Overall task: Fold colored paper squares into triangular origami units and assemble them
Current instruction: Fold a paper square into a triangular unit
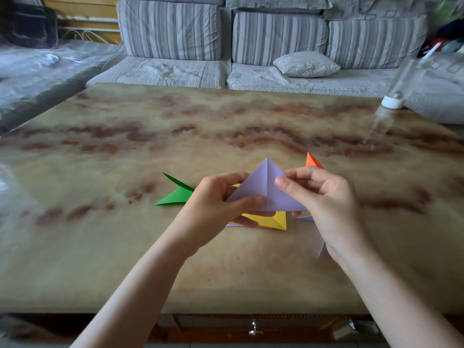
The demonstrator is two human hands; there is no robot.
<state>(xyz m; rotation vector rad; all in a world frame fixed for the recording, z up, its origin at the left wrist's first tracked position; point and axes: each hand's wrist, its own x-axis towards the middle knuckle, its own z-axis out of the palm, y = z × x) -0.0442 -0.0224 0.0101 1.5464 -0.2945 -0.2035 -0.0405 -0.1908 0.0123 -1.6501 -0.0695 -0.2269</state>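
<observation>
I hold the purple triangle [261, 189] up off the table [150, 146], just above the middle of its near half, with its point aimed away from me and its centre crease facing me. My left hand [216, 199] pinches the lower left part, thumb on the front and fingers curled behind. That steadies the sheet while the other side is worked. My right hand [324, 197] pinches the right flap between thumb and forefinger, I judge so that I can press or turn that flap along the crease. Keeping the paper in the air lets my fingers reach both of its faces.

Other folded pieces lie close round my hands. A yellow unit [273, 221] rests on the table right under the purple one, partly hidden by my fingers. A green unit [175, 197] sits just to the left, an orange unit [312, 160] peeps out beyond my right hand, and a pale purple piece [322, 249] shows under my right wrist. If I lower the paper, the yellow unit is in the way and could be nudged. A clear bottle [391, 101] lies blurred at the far right edge, well apart, and a striped sofa [226, 46] stands beyond the table.
</observation>
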